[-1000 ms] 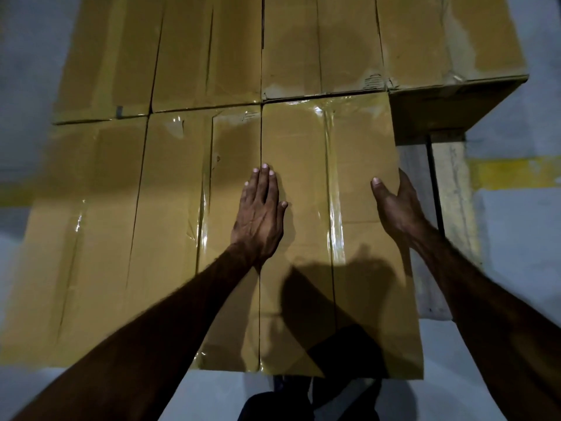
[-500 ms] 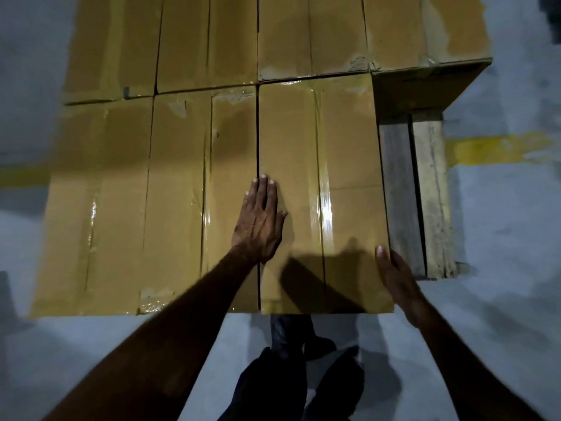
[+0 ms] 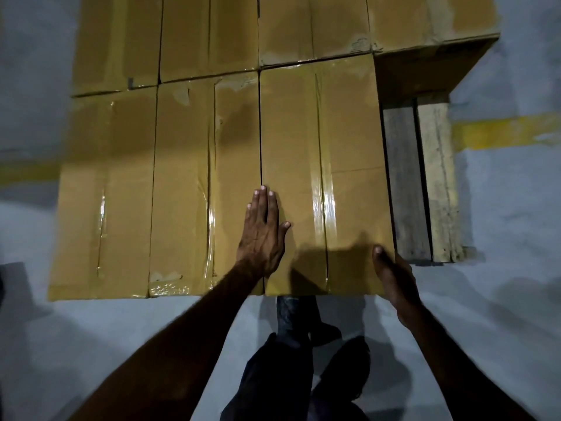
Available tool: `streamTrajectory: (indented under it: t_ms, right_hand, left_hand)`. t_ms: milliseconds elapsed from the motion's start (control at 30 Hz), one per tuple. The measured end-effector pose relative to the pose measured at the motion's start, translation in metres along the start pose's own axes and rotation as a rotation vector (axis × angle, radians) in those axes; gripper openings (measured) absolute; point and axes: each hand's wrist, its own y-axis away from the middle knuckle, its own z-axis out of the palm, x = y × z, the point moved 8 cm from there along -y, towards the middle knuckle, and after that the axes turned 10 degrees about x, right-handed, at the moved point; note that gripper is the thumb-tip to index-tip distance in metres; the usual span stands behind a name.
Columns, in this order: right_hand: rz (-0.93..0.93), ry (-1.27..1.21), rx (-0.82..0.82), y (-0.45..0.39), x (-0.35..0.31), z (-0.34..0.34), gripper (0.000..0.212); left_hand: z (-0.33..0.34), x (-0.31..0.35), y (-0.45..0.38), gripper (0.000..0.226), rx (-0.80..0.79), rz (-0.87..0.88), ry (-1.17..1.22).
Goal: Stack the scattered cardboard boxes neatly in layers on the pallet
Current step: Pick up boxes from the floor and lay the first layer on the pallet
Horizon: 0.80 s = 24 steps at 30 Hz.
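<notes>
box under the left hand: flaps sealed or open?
Sealed. The cardboard box has its flaps shut flat, with glossy tape along the centre seam; the left hand lies flat on its top.

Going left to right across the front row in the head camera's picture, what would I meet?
Left box → middle box → left hand → right box → right hand → bare pallet planks → yellow floor line.

Bare forearms, no sleeves in view; left hand (image 3: pixel 262 235), right hand (image 3: pixel 394 278); dark trousers (image 3: pixel 273 375); dark shoes (image 3: pixel 349 366)
</notes>
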Motion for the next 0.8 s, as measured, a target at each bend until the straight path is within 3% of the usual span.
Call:
streamTrajectory:
  t_ms: [300,400,500,667,800]
  right_hand:
    - [-0.11,0.131,0.033,-0.006,0.002,0.003,0.075]
    - [-0.055,0.085,-0.009,-0.009,0.003,0.005,0.063]
    - [0.027,-0.01,-0.091,-0.006,-0.001,0.007,0.032]
    - [-0.052,0.105,-0.113,0.015,-0.02,-0.004,0.069]
    - [-0.081,0.235,-0.085,0.061,-0.05,-0.038,0.073]
  left_hand:
    - [0.005,-0.001,-0.001,0.074,0.025,-0.002,-0.031]
    - [0.006,0.0,0.0,0.074,0.016,0.001,-0.031]
    - [0.003,0.001,-0.001,0.075,-0.036,-0.021,-0.064]
    - [-0.013,0.017,-0.003,0.085,-0.186,-0.066,-0.05]
    - [-0.046,0.051,0.027,0.086,-0.311,0.032,0.067]
